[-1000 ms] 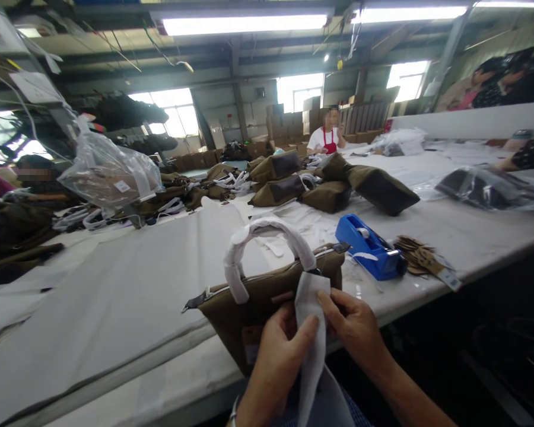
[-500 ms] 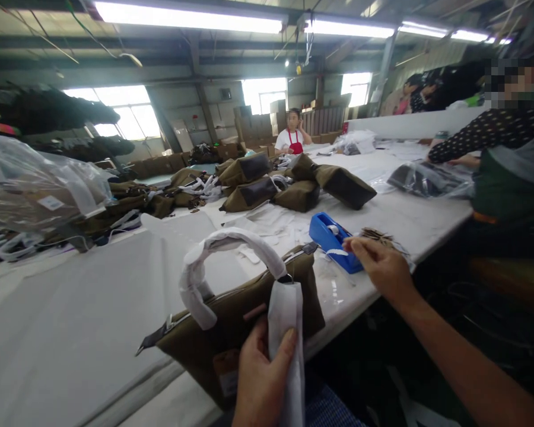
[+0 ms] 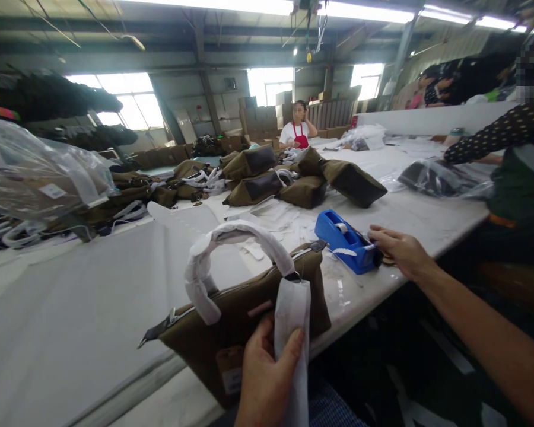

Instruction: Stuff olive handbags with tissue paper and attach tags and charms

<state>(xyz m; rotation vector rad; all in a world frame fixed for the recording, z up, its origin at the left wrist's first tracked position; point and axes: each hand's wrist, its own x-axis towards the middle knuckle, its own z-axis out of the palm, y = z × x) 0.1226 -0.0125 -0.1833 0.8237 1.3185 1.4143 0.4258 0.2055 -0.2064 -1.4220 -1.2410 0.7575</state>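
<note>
An olive handbag (image 3: 249, 296) with dark zip ends stands on the table before me. White paper wraps its raised handle (image 3: 200, 261). My left hand (image 3: 269, 370) is closed round a hanging strap (image 3: 292, 314), also wrapped in white paper, thumb across its front. Lower on the bag's face hangs a brown tag (image 3: 230, 367). My right hand (image 3: 400, 252) is at the right end of a blue tape dispenser (image 3: 345, 243), its fingers drawn together in a pinch. Whatever lies between those fingertips is too small to make out.
Several olive bags (image 3: 305, 190) lie heaped across the table, with loose white paper (image 3: 276, 216) in front. Clear plastic (image 3: 40, 166) covers goods at left. A co-worker's dotted sleeve (image 3: 493, 133) reaches toward a plastic-wrapped item (image 3: 440, 178). The table edge (image 3: 436, 261) runs at right.
My right hand has moved right, from above the blue dispenser to its right end. The left hand keeps its hold on the strap. The whole view has shifted slightly.
</note>
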